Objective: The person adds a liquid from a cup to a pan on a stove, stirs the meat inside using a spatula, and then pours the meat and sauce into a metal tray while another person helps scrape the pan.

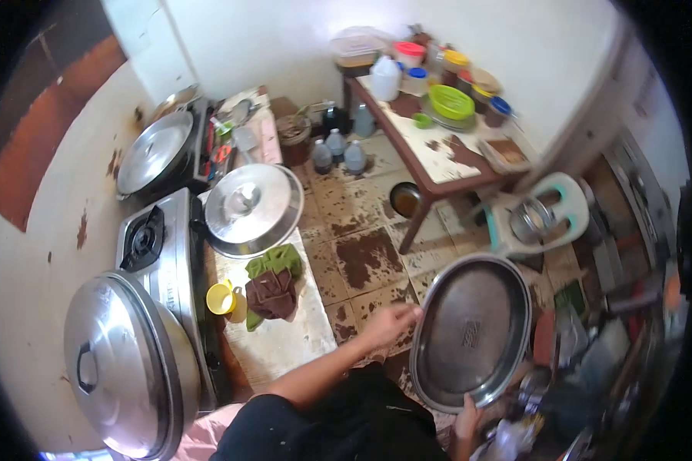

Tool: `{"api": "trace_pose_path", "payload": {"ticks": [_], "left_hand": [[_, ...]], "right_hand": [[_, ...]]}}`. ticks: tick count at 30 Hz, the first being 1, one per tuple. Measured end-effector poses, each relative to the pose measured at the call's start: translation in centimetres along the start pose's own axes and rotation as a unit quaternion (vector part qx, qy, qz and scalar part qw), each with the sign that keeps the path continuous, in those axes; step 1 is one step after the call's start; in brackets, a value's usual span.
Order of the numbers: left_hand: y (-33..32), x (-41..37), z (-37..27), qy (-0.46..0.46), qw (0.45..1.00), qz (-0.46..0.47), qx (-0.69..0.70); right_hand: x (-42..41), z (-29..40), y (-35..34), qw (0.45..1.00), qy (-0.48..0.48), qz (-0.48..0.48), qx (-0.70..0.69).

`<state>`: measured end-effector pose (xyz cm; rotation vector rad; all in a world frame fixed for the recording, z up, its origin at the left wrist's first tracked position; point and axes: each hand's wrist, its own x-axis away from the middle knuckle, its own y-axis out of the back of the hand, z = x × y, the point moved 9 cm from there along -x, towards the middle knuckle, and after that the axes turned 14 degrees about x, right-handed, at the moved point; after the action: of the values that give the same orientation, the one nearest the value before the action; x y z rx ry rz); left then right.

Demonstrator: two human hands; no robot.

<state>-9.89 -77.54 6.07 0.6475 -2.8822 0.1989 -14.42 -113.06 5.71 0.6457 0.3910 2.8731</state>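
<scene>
A large oval metal pan [470, 331] with a raised rim is tilted in front of me on the right. My right hand [467, 420] grips its lower edge. At its left rim are the fingertips of my left hand [393, 322], bent together; whether they grip the rim or only touch it cannot be told. Left of that arm, a low table [282, 346] carries a brown cloth [271, 294], a green cloth [277, 260], a yellow cup [221, 298] and a round metal pot with a domed lid [248, 204].
A gas stove [170, 259] and a big lidded pot [121, 357] line the left wall. Jars and a green basket [451, 102] crowd a brown-edged table [432, 155]. Three bottles [335, 144] and a dark bowl [405, 199] sit on the stained floor. A plastic stool [571, 201] stands right.
</scene>
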Motion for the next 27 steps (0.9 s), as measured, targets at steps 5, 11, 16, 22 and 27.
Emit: {"api": "trace_pose_path", "payload": {"ticks": [5, 11, 16, 22, 27], "left_hand": [[24.3, -9.3, -4.8, -0.101, 0.865, -0.441, -0.219], [38.7, -17.5, -1.8, 0.007, 0.737, -0.573, -0.358], [52.5, -17.3, 6.8, -0.147, 0.694, -0.703, 0.047], [49.8, -20.0, 0.4, 0.044, 0.594, -0.647, -0.475], [52.1, -19.6, 1.5, 0.054, 0.605, -0.544, -0.579]], "right_hand": [[-8.7, 1.8, -1.8, 0.993, -0.059, 0.003, 0.106], [-18.8, 8.3, -7.2, 0.970, -0.040, 0.134, 0.199], [-27.1, 17.4, -17.6, 0.934, 0.096, 0.202, 0.279], [-35.5, 21.5, -20.8, 0.895, 0.102, 0.152, 0.406], [-39.3, 25.8, -26.1, 0.903, 0.024, 0.176, 0.390]]}}
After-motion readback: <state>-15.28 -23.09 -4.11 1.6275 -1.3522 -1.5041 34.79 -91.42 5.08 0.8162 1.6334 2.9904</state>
